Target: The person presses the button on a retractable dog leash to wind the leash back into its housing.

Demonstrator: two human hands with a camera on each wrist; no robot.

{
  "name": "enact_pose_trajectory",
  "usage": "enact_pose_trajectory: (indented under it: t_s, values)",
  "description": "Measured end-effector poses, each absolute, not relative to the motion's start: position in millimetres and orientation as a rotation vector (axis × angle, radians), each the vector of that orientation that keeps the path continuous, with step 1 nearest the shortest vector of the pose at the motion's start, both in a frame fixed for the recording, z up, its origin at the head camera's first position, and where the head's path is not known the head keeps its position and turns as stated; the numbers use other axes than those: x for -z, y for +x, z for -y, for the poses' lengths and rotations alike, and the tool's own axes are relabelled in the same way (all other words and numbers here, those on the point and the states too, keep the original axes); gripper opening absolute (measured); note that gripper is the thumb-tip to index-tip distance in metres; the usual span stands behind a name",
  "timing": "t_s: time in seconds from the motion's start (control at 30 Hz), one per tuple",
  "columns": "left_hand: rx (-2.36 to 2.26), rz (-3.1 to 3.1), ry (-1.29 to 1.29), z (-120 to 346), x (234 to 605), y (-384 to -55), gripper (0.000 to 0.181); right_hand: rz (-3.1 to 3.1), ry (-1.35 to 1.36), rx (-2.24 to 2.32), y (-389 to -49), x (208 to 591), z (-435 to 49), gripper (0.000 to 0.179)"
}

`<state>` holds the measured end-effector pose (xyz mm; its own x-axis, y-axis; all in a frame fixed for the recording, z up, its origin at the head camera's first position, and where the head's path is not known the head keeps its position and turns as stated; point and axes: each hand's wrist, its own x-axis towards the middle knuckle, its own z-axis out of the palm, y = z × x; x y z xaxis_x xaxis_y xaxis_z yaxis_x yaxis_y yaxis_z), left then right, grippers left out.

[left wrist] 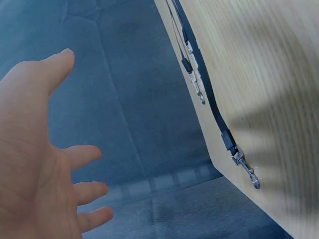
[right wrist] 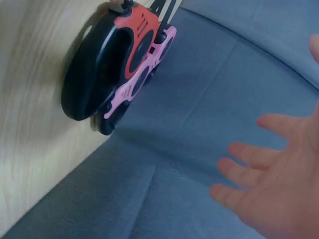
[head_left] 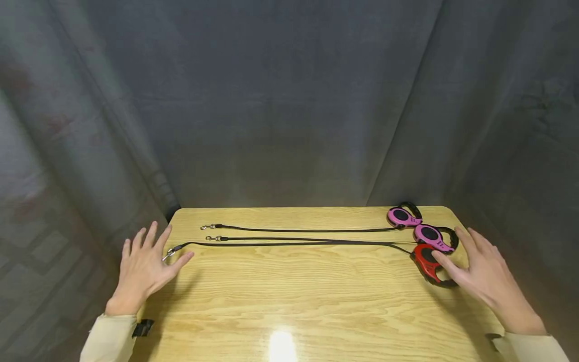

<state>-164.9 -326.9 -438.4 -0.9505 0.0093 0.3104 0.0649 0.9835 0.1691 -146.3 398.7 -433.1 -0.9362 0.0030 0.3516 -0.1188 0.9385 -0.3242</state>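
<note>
Three retractable dog leashes lie on the table with their black straps drawn out to the left. At the right are a red leash (head_left: 425,258) in front, a pink leash (head_left: 427,233) behind it, and another pink leash (head_left: 400,216) farthest back. My left hand (head_left: 143,264) hovers with spread fingers by the metal clip (left wrist: 245,168) of the red leash's strap, holding nothing. Over the red leash's handle, my right hand (head_left: 486,269) is also spread and empty; the right wrist view shows it apart from the handles.
Two more metal clips (head_left: 212,238) lie near the table's back left. The wooden table (head_left: 289,286) has rounded back corners. Grey cloth (head_left: 280,110) hangs behind it and along both sides.
</note>
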Motion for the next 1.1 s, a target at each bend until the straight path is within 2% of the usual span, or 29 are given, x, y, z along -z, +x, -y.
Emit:
enact_pose_trajectory:
  t_s: [0.6, 1.1]
  values:
    - [0.394, 2.796, -0.018, 334, 455, -164, 0.086, 2.836, 0.025, -0.659, -147, 450, -409, 0.08]
    - [0.474, 2.859, 0.019, 339, 473, -170, 0.082, 2.885, 0.007, -0.69, -148, 466, -413, 0.072]
